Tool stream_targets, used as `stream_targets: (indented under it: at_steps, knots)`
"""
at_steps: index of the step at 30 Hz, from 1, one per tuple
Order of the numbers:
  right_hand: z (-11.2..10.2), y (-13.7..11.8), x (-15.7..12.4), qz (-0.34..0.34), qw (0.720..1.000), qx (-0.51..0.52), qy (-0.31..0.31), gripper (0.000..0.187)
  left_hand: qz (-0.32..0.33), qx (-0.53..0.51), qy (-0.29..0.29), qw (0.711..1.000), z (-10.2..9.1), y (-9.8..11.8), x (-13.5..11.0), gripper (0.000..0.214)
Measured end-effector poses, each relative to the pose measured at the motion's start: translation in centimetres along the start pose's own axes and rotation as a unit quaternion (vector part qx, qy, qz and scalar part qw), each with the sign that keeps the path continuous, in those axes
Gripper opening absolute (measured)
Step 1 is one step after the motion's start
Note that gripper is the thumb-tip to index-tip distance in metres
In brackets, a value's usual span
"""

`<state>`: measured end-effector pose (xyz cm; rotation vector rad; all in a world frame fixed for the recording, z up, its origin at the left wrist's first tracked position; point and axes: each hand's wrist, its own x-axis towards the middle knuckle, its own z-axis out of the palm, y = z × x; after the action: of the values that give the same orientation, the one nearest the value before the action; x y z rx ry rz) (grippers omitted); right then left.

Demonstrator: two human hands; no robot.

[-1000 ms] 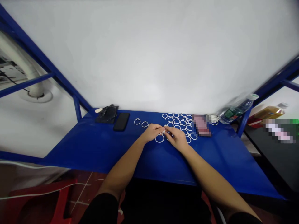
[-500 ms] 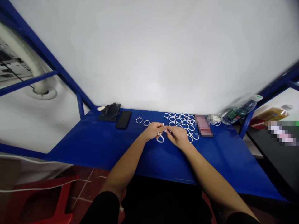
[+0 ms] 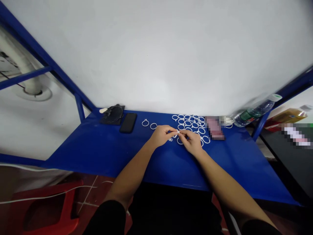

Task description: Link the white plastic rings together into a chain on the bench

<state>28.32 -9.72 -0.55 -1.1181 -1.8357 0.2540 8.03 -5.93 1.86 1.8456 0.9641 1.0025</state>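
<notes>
White piece (image 3: 178, 132), gripped between opposed fingertips over the blue table (image 3: 97, 150); reading from the left: a dark crumpled item (image 3: 113, 115) and, just beside it, a black phone (image 3: 128, 123); next, two loose rings (image 3: 145, 126), white, apart from the main group; then my left hand (image 3: 161, 135), back uppermost, thumb and forefinger closed on the white piece, which lies off their tips to the right; a further white bit (image 3: 170, 139) shows beneath these fingers, too small to identify; then my right hand (image 3: 192, 142), thumb and forefinger closed on the same piece from the opposite side, so that it lies off their tips to the left; neither hand is nearer, both touching it; its long axis is too small to make out; my forearms (image 3: 134, 166) converge from below, fingertips facing each other; behind and beside my right hand, clustered rings (image 3: 191, 124) lie on the table; farther right, a blurred pink object (image 3: 214, 128) and a tilted clear bottle (image 3: 254, 113).
</notes>
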Motion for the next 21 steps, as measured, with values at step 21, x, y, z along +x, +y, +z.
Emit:
stream_targets:
  at_steps: [21]
  knots:
    - [0.4, 2.5, 1.0, -0.047, 0.985, -0.153, -0.072, 0.017, -0.011, 0.346, -0.041, 0.937, -1.0, -3.4, 0.7, 0.026]
